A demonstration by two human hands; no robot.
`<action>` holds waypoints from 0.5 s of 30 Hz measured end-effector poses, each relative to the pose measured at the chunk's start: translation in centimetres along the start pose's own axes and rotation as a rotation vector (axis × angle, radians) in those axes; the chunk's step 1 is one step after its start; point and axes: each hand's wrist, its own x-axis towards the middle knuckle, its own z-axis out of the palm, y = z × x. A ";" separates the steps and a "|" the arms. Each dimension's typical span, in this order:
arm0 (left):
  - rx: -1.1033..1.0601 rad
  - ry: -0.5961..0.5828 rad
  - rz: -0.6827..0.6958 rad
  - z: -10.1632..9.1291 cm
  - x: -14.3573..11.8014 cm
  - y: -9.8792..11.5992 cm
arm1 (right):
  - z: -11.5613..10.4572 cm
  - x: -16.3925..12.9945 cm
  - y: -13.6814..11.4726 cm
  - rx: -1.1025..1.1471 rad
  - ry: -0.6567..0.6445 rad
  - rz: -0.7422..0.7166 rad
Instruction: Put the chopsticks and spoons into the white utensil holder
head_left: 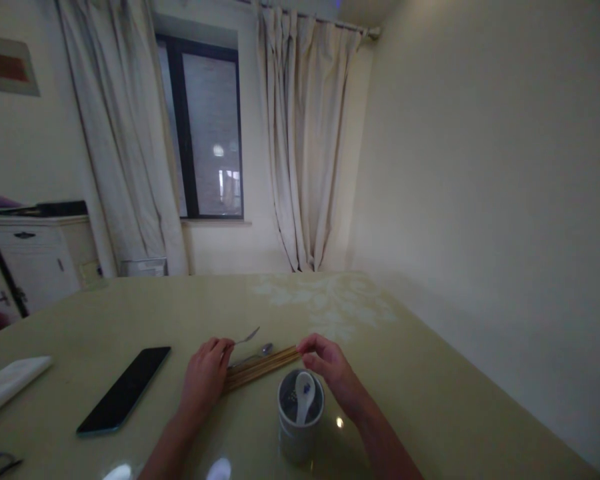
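Observation:
My left hand [206,375] is closed, with a metal fork [247,336] sticking out past its fingers, tines to the right. Under that hand run the left ends of a bundle of wooden chopsticks [265,368]. A metal spoon [265,349] lies along the far side of the bundle, its handle partly hidden by the left hand. At the chopsticks' right ends, the curled fingers and thumb of my right hand [330,365] close on the tips. Just in front of the chopsticks stands a round utensil holder [300,437] with a white ceramic spoon [305,397] in it.
A dark phone [125,392] lies left of my left arm on the glossy table [190,307]. Farther left are a white object [13,383] and dark-framed glasses [0,461], cut off by the frame. A wall [490,220] borders the table's right side.

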 end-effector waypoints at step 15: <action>-0.120 -0.223 -0.196 0.3 0.3 -2.4 | -0.3 -0.8 -1.2 -0.313 -0.105 -0.057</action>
